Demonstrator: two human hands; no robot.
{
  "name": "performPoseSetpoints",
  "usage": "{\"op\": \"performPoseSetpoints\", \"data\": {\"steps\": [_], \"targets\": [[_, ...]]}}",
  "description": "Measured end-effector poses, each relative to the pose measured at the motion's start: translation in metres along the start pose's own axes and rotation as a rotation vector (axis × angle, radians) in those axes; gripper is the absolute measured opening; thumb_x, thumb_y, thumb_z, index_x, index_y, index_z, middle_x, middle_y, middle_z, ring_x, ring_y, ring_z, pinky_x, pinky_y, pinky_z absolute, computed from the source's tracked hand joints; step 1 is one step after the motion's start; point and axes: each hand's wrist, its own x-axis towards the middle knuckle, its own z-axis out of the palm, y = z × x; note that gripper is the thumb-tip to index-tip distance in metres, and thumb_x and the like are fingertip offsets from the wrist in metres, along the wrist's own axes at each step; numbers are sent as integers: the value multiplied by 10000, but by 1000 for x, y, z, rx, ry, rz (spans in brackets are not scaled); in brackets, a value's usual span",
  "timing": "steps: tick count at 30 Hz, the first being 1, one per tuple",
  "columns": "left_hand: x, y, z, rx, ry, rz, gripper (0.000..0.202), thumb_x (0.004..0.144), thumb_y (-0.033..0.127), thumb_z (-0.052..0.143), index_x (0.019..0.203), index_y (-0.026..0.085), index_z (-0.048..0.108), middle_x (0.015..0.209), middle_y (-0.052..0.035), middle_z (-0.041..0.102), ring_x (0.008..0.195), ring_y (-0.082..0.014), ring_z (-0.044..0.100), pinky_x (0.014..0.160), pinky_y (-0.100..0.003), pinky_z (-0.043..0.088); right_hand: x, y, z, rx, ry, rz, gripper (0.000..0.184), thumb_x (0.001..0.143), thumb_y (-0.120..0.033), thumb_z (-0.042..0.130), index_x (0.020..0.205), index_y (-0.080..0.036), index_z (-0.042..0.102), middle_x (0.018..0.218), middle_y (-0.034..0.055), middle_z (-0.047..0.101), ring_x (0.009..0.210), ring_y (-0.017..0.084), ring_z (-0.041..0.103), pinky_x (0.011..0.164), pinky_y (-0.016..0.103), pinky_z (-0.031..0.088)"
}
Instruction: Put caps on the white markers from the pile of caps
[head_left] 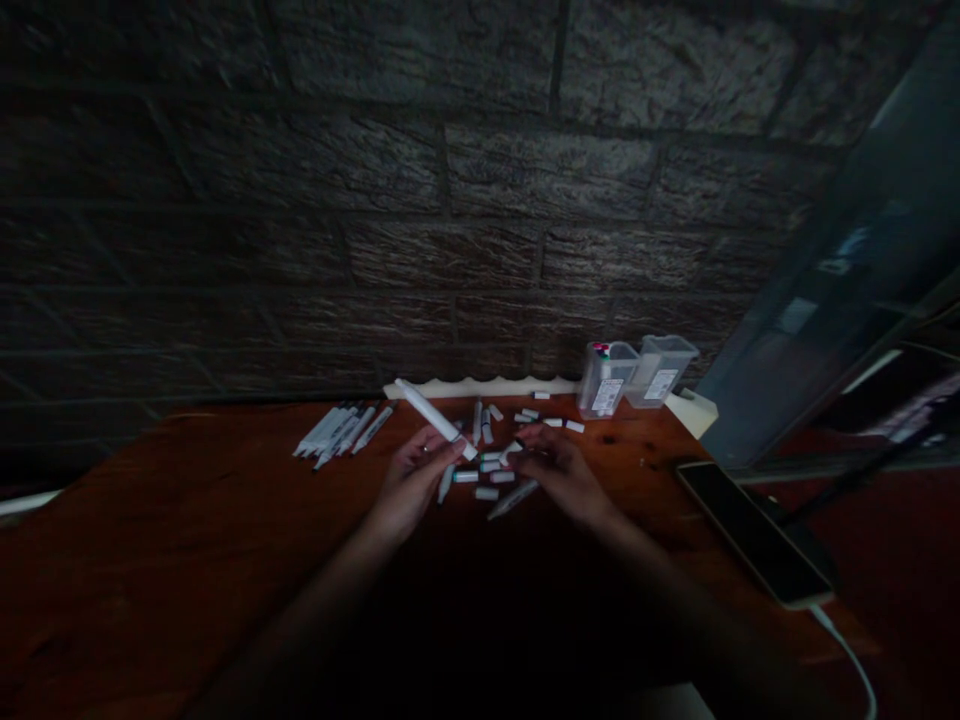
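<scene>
My left hand point(415, 478) is closed around a white marker point(427, 408), which tilts up and to the left, its lower end near the thumb. To its right, my right hand point(561, 474) has its fingers pinched on a small pale marker cap point(511, 453). Between and below the hands lie several loose caps point(486, 493) with dark or coloured ends. An uncapped-looking marker point(513, 499) rests just under my right hand, and another marker point(445, 484) lies beside my left hand. Dim light hides fine detail.
Several markers point(334, 432) lie in a row at the left. Two clear plastic containers point(602, 388) stand back right, one with a few coloured-ended pieces inside. A phone point(754, 530) with a white cable lies on the right table edge. A stone-block wall point(495, 250) rises behind the wooden table point(187, 560).
</scene>
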Motion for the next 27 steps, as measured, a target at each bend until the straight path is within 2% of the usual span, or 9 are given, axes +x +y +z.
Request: {"op": "performPoseSetpoints", "data": {"steps": [3,6,11,14,19,21,25,27], "targets": [[-2,-5,3,9,-25,5,275,712,318,741,931,185,643,928,-52,733,860,-203,696,801,-328,552,-2,-1,6,94,-18,69,369,686,-326,765,1019,-269,616,879,-16,671,741,171,671,703,339,542],[-4,-6,1,96,-55,36,204,751,305,725,913,198,664,909,-41,736,835,-191,694,795,-323,552,1,-3,2,122,13,39,329,697,-345,762,991,-258,640,889,-4,694,769,178,671,711,337,539],[-10,-4,-1,392,-223,116,198,768,315,709,938,218,684,941,-44,741,884,-215,691,846,-359,547,8,-12,-21,95,172,-88,328,734,-373,739,1028,-257,651,824,-19,694,705,138,637,590,246,482],[-13,-8,0,590,-255,175,231,762,323,715,968,220,696,932,-43,743,864,-213,686,852,-361,542,10,-22,-35,107,244,-171,325,744,-354,734,1042,-253,653,792,-38,671,678,107,617,599,225,469],[-16,-14,0,766,-268,216,263,778,347,703,1006,215,703,930,-38,745,836,-198,682,829,-332,544,8,-33,-42,57,166,-194,303,752,-331,728,1039,-259,667,813,-33,680,649,102,605,600,242,487],[-17,-15,-1,793,-283,219,274,786,351,696,1018,205,699,928,-41,745,832,-195,685,819,-322,545,7,-34,-41,63,142,-202,288,754,-318,730,1031,-260,672,812,-32,682,620,93,592,586,243,488],[-16,-15,-2,818,-283,221,289,804,362,682,1041,197,691,946,-44,744,841,-190,687,801,-301,546,6,-34,-40,99,179,-263,280,758,-294,732,1032,-277,674,805,-46,668,612,78,576,597,237,499],[-16,-14,-2,828,-284,223,290,808,365,680,1047,200,690,951,-43,745,843,-189,688,795,-294,545,5,-31,-40,49,130,-258,270,758,-294,733,1022,-270,682,795,-39,664,612,82,578,572,233,492]]}}
